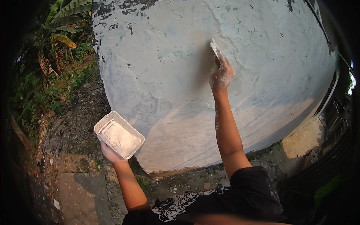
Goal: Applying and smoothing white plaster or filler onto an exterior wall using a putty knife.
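Note:
My right hand (223, 75), smeared with white, grips a putty knife (215, 47) coated in white paste. Its blade is at the upper middle of a pale grey-white wall (161, 82), seen nearly edge-on; whether it touches cannot be told. Around it the coating looks patchy, with ridges and greenish marks. Lower left, my left hand (109, 153) supports a rectangular plastic tub (126, 126) from beneath and the side, its fingers mostly hidden. White paste (120, 137) covers the tub's bottom and smears its walls.
The wall's left edge borders sloping stony ground (80, 123) with banana plants (63, 22) behind. A flat slab (83, 195) lies lower left. A dark pipe (318, 20) runs along the wall's upper right. Dark slatted material (339, 123) stands at the right.

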{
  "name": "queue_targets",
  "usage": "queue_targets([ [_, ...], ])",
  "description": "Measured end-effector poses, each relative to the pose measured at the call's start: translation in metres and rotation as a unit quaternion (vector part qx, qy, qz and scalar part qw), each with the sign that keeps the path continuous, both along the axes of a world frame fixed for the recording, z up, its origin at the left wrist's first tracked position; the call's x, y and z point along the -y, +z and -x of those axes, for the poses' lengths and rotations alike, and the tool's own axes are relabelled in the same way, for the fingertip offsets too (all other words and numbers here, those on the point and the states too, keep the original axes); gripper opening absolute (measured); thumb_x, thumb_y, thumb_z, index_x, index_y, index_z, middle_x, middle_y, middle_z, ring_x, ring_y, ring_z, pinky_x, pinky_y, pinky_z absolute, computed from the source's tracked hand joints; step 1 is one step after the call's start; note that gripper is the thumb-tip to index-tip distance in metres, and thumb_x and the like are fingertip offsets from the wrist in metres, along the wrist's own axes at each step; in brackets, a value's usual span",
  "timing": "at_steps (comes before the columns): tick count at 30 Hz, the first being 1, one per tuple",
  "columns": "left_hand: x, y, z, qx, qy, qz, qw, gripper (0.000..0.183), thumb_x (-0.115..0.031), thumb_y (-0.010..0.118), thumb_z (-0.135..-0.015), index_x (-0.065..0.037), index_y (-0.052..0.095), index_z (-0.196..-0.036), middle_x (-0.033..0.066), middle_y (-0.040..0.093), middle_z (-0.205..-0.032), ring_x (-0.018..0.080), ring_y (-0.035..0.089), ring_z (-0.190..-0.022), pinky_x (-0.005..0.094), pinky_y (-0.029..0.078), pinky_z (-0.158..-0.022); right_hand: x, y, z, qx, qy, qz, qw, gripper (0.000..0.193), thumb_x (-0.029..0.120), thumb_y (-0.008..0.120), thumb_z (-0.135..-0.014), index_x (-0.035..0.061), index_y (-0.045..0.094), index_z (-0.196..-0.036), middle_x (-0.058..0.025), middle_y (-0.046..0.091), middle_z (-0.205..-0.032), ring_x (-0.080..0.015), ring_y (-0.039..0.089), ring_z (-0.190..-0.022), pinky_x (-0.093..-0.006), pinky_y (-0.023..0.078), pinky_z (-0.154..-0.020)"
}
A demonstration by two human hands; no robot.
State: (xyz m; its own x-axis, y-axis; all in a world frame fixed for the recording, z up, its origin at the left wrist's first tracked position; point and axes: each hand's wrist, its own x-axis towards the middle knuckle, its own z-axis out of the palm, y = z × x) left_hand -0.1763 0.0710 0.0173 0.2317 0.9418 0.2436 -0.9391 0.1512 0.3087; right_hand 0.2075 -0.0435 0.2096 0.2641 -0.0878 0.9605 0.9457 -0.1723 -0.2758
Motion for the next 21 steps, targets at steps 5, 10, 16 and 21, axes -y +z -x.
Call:
queue_targets([
  [5, 0.007, -0.011, 0.016, -0.01, -0.006, 0.009, 1.0, 0.054, -0.042, 0.037, -0.103, -0.005, 0.05, -0.14, 0.0144, 0.055, -0.138, 0.0358, 0.056, -0.123, 0.0518, 0.048, -0.102, -0.042, -0.073, 0.076, 0.108, 0.029, 0.136, 0.984, 0.038, 0.003, 0.066, -0.084, 0.0169, 0.07, -0.119, -0.0081, 0.072, -0.113, -0.0294, 0.069, -0.095, -0.0404, 0.055, -0.078],
  [10, 0.01, -0.029, 0.049, -0.053, 0.035, 0.034, 0.997, 0.054, -0.044, 0.038, -0.103, -0.006, 0.051, -0.139, 0.0125, 0.056, -0.137, 0.033, 0.056, -0.123, 0.0497, 0.048, -0.102, -0.039, -0.048, 0.113, 0.112, 0.093, 0.139, 0.979, 0.044, 0.001, 0.065, -0.082, 0.0157, 0.067, -0.124, -0.0083, 0.07, -0.119, -0.0294, 0.068, -0.099, -0.041, 0.055, -0.084],
  [16, -0.002, -0.031, 0.037, -0.038, 0.016, 0.059, 0.997, 0.054, -0.044, 0.039, -0.102, -0.007, 0.052, -0.138, 0.0114, 0.055, -0.138, 0.0319, 0.056, -0.123, 0.0489, 0.047, -0.102, -0.085, -0.031, 0.088, 0.171, 0.029, 0.078, 0.982, 0.054, -0.001, 0.067, -0.078, 0.0139, 0.064, -0.13, -0.0118, 0.065, -0.129, -0.0329, 0.065, -0.111, -0.0427, 0.049, -0.099],
  [21, -0.006, -0.035, 0.032, -0.029, -0.013, 0.039, 0.999, 0.054, -0.043, 0.039, -0.102, -0.006, 0.051, -0.139, 0.0118, 0.055, -0.138, 0.0329, 0.054, -0.125, 0.0488, 0.046, -0.103, -0.094, -0.099, 0.13, 0.175, 0.097, 0.217, 0.956, 0.054, -0.002, 0.067, -0.079, 0.0133, 0.063, -0.13, -0.0123, 0.065, -0.128, -0.033, 0.065, -0.112, -0.0431, 0.046, -0.106],
])
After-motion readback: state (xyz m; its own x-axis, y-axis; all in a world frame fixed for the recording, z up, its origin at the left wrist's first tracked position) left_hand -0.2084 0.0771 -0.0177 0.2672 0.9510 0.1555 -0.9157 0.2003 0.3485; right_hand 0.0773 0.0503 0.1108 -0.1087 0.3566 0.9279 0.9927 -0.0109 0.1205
